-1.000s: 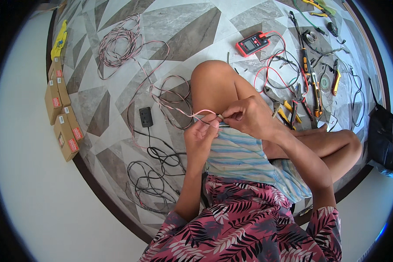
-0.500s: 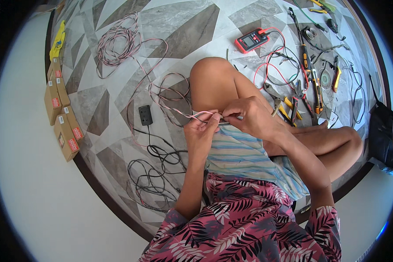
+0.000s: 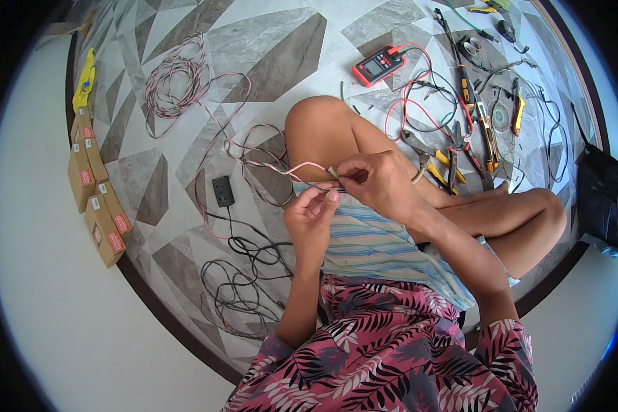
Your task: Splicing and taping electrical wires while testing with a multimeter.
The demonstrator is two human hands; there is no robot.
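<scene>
Over my lap, my left hand [image 3: 310, 213] pinches a dark wire [image 3: 321, 186] between thumb and fingers. My right hand [image 3: 383, 180] is close beside it, its thumb and fingertips closed on the tip of a pink wire [image 3: 305, 164]. A small tan piece [image 3: 333, 172] shows at that tip; I cannot tell what it is. Both wires run left past my knee into loose loops, which lead to a coil of pink-and-dark twin wire [image 3: 178, 86] on the floor. The right fingertips hide part of the wire ends.
A black socket block [image 3: 222, 191] with tangled black cable [image 3: 237, 295] lies left. Beyond my knee are a red multimeter [image 3: 379, 66], pliers [image 3: 453, 161], a yellow-black cutter [image 3: 488, 137] and a tape measure [image 3: 506, 29]. Cardboard boxes [image 3: 103, 226] line the left wall; a black bag [image 3: 597, 199] sits right.
The hands have drawn slightly apart at the fingertips. The pink wire now arches up to the right hand, separate from the dark wire in the left. The view has shifted a little.
</scene>
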